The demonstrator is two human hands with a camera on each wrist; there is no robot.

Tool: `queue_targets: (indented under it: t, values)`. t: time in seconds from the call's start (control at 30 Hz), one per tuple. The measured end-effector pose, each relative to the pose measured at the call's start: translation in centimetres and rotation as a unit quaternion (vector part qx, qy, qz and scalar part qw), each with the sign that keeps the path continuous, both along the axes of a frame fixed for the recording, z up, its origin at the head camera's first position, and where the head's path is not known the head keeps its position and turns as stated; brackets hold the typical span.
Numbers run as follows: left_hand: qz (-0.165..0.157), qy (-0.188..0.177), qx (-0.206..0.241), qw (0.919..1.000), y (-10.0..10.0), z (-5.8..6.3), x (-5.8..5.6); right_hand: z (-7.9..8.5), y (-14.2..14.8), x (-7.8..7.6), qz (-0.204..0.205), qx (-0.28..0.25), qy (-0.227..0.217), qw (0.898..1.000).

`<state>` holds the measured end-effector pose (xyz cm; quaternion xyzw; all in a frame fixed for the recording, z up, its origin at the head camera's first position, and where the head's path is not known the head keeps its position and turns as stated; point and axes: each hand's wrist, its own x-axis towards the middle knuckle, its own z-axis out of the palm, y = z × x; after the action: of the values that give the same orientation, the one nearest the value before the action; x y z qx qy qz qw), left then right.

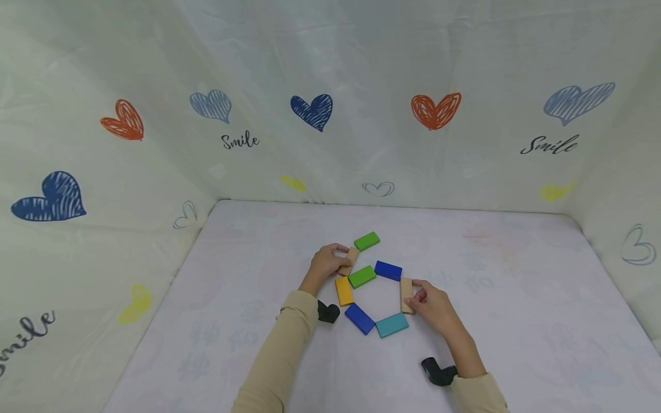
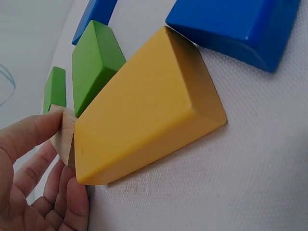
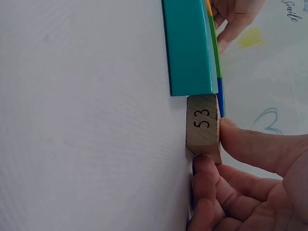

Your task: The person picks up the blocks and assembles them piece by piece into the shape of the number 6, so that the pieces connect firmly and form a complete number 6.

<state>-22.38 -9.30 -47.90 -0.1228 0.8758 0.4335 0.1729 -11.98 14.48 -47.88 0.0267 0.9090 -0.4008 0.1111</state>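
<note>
In the head view my left hand holds a plain wooden block between thumb and fingers. A green block lies beyond its far end, and a yellow block by its near end. My right hand grips a second wooden block, whose end reads "53" in the right wrist view. This block sits beside a teal block and an upper blue block. Another green block and a lower blue block complete a rough ring lying flat on the table.
White cloth covers the table. Behind it rises a pale cloth wall printed with hearts and "Smile". Black wrist-worn devices show at the left wrist and right wrist.
</note>
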Motion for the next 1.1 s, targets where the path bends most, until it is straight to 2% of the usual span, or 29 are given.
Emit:
queue_targets:
  t: [0.47,0.7,0.87,1.1]
  values:
    - [-0.001,0.006,-0.001,1.0000,-0.1,0.2,0.4,0.6,0.0,-0.1,0.001,0.006,-0.012,1.000]
    - [-0.004,0.007,0.004,1.0000,-0.1,0.1,0.3,1.7,-0.2,-1.1,0.007,0.008,0.057,0.998]
    - [-0.004,0.007,0.002,1.0000,0.0,0.0,0.2,2.8,-1.5,-2.2,0.055,-0.006,0.075,0.996]
    - [-0.001,0.003,-0.004,1.0000,0.1,0.0,0.1,3.3,-4.3,-3.9,0.129,0.017,0.043,0.991]
